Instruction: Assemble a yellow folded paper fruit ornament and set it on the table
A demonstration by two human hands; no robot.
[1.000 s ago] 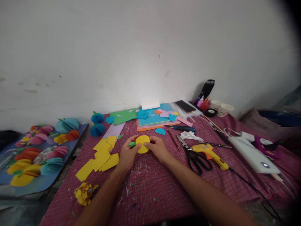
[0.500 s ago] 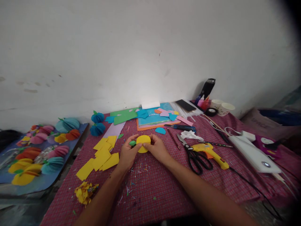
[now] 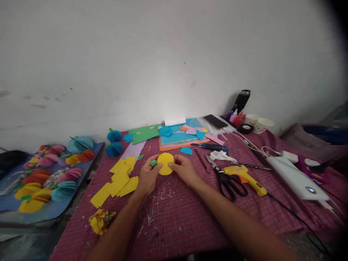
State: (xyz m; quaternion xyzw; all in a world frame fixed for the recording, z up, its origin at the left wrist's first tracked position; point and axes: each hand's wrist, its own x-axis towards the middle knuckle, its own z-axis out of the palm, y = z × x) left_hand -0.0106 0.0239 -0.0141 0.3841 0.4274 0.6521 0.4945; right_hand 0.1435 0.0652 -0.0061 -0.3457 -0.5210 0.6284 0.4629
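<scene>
Left hand [image 3: 147, 177]: closed on the left edge of the yellow paper disc [image 3: 165, 163], thumb on its face, fingers behind; a small green leaf [image 3: 153, 162] sits pinched at the thumb tip.
Right hand [image 3: 184, 169]: clamped on the disc's right edge, thumb in front, fingers curled behind.
Yellow paper disc: held between both hands just above the worktop [image 3: 190, 217], near its middle, face turned toward the camera.
Far left: a blue board [image 3: 54, 212] beside the worktop carries folded paper fruits [image 3: 49, 174] in pink, orange, yellow and teal.
Left of the hands: yellow paper squares [image 3: 118, 179] lie overlapping on the checked red cloth; a crumpled yellow scrap pile [image 3: 101, 221] lies nearer the front edge.
Behind those: two blue paper balls [image 3: 113, 143] near the wall, one behind the other.
Behind the hands: a stack of coloured sheets [image 3: 176, 137] with green, blue and pink cut-outs on top.
Under the hands: small paper snippets [image 3: 160, 206] scattered on the cloth.
Right of the hands: black-handled scissors [image 3: 225, 179], blades pointing away, touching the yellow glue gun [image 3: 244, 177], whose black cord runs to the right.
Back right: a dark bottle [image 3: 240, 101] against the wall, two paper cups [image 3: 258, 123] and a roll of black tape [image 3: 246, 128] beside it.
Far right: a long white device [image 3: 296, 177] lies on the cloth.
</scene>
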